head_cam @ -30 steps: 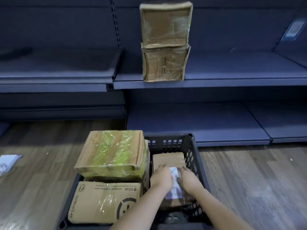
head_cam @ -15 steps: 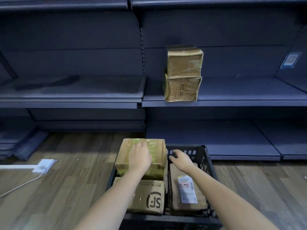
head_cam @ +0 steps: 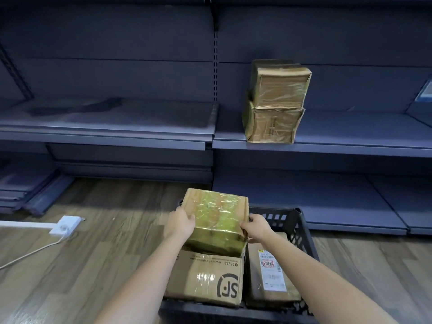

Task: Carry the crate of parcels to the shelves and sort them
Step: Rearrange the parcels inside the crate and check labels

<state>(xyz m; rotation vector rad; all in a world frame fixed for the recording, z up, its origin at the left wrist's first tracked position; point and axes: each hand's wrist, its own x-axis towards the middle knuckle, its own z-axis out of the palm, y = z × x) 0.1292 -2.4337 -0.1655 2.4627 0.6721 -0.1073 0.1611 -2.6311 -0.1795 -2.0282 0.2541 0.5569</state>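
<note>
A black plastic crate [head_cam: 301, 232] stands on the wooden floor in front of dark shelves. A tape-wrapped cardboard parcel [head_cam: 217, 218] tilts above the crate, gripped on its left side by my left hand [head_cam: 178, 222] and on its right side by my right hand [head_cam: 257, 228]. Under it lies a box with a printed logo [head_cam: 210, 277]. A flat parcel with a white label [head_cam: 271, 272] fills the crate's right side. Two taped parcels [head_cam: 275, 101] are stacked on the middle shelf [head_cam: 350, 141] to the right.
The left middle shelf [head_cam: 105, 127] and the bottom shelf [head_cam: 304, 197] are bare. A white power strip [head_cam: 66, 224] with its cable lies on the floor at left. Loose shelf boards [head_cam: 28, 190] lean low at far left.
My hands left the labelled flat parcel and moved to the taped parcel, now gripping both its sides and tilting it up. The view has pulled back and upward.
</note>
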